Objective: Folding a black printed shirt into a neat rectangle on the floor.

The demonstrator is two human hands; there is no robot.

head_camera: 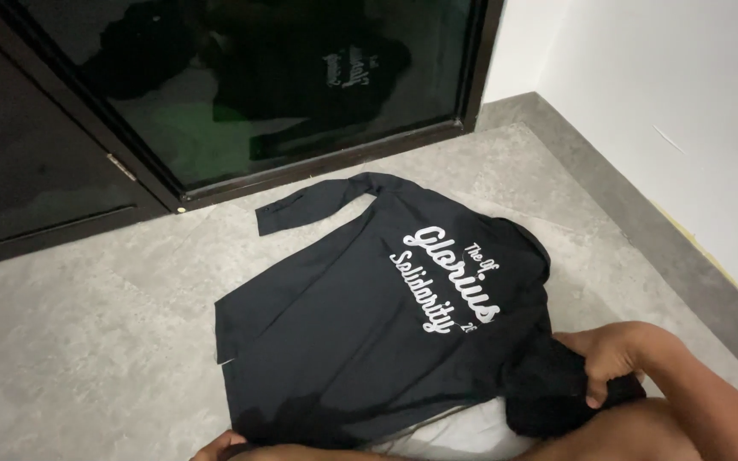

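**Head view: shirt laid back-up, right hand gathering the far side**

Your right hand (610, 357) is clenched on a bunched fold of the black shirt (369, 333), at the edge nearest the wall, fingers curled over the dark cloth. Your left hand (219, 446) shows only as a few fingertips at the bottom of the picture, touching the shirt's near hem; you cannot tell from here whether it grips or just rests.

The shirt lies flat on the grey floor (87, 341), back side up, white lettering showing, one sleeve (313, 203) stretched out toward the dark glass door (241, 85). A pale cloth (463, 431) peeks from beneath the near edge.

By the look of it, you are at the first fold, with the right side gathered but not yet laid over. The next move calls for an even lift of that side, keeping the back panel smooth and the hem pinned.
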